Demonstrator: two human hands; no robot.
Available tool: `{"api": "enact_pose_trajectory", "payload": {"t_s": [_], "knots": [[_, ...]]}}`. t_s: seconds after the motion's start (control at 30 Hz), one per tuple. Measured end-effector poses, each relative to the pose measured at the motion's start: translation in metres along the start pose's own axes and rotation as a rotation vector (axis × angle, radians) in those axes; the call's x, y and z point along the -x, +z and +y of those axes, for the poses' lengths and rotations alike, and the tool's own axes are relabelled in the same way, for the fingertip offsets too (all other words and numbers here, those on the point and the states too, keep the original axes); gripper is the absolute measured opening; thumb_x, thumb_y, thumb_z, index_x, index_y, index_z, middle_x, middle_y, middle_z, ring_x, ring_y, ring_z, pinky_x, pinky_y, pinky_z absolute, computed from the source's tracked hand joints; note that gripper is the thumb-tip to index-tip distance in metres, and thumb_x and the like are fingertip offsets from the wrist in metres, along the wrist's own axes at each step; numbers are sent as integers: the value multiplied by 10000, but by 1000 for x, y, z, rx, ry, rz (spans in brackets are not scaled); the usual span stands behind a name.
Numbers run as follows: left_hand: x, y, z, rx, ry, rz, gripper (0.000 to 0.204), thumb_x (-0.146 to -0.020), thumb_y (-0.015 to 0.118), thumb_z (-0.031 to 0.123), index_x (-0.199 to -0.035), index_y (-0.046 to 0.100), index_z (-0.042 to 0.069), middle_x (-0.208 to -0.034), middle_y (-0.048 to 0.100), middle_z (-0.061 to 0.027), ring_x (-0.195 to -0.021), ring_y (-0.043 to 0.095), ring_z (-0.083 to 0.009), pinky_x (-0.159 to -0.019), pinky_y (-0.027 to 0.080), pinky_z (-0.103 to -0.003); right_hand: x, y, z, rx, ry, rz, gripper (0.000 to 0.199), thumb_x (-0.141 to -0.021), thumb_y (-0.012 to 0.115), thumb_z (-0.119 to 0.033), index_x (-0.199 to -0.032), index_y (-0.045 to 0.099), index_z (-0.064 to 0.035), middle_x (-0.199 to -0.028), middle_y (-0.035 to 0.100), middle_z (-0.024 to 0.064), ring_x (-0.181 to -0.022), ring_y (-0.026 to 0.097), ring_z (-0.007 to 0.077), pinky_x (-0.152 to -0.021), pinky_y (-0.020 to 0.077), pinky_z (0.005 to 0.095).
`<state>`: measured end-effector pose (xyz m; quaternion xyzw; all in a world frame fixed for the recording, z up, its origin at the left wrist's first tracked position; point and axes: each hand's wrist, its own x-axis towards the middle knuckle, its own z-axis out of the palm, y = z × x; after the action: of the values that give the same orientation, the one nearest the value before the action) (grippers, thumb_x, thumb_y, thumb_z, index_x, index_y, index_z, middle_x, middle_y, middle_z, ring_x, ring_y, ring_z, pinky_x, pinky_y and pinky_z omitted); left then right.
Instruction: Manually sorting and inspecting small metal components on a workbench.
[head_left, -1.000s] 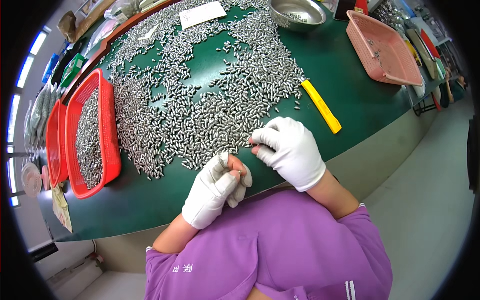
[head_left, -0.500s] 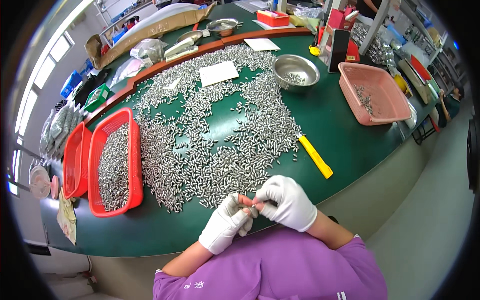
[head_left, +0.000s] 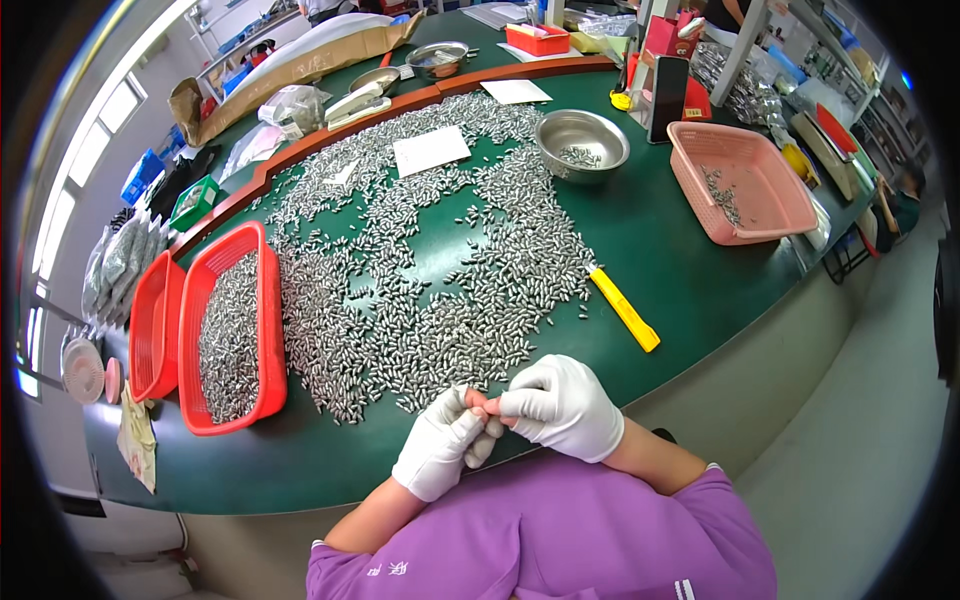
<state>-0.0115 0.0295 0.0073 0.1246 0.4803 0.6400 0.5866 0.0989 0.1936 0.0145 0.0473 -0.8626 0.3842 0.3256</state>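
Observation:
My left hand (head_left: 438, 447) and my right hand (head_left: 570, 411) meet at the table's near edge, both in white gloves with some bare fingertips. Thumbs and fingers of each are pinched together, tip against tip. Whatever is between them is too small or hidden to make out. Just beyond my hands spreads a thick layer of small silvery bullet-shaped metal pieces (head_left: 470, 330) on the green table (head_left: 680, 290). A yellow-handled tool (head_left: 626, 312) lies to the right of the pieces, its tip touching their edge.
At left, a red basket (head_left: 273, 330) holds many metal pieces, beside another red basket (head_left: 140, 340). A steel bowl (head_left: 585, 172) and a pink basket (head_left: 745, 235), each with some pieces, stand at right near a phone (head_left: 668, 98). White cards (head_left: 432, 151) lie among the pieces.
My right hand's fingers have closed in over the left fingertips, covering the small gap seen before. Both hands have shifted slightly left; the whole view has moved a little too.

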Motion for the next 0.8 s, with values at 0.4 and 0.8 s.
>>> {"api": "enact_pose_trajectory", "payload": {"t_s": [0.4, 0.8], "knots": [[-2, -3, -3, 96, 90, 15, 175, -938, 603, 252, -936, 514, 101, -771, 567, -16, -539, 436, -67, -469, 326, -190, -2, 1, 4, 69, -79, -32, 232, -718, 695, -98, -946, 697, -142, -642, 568, 31, -516, 556, 245, -442, 417, 356], [-1, -2, -4, 117, 125, -25, 170, -946, 581, 243, -964, 493, 100, -803, 540, -32, -554, 415, -67, -481, 319, -193, 5, -18, 23, 380, 239, 154, 204, -644, 756, 29, -795, 673, -80, -779, 611, 56, -696, 602, 220, -607, 486, 327]]}}
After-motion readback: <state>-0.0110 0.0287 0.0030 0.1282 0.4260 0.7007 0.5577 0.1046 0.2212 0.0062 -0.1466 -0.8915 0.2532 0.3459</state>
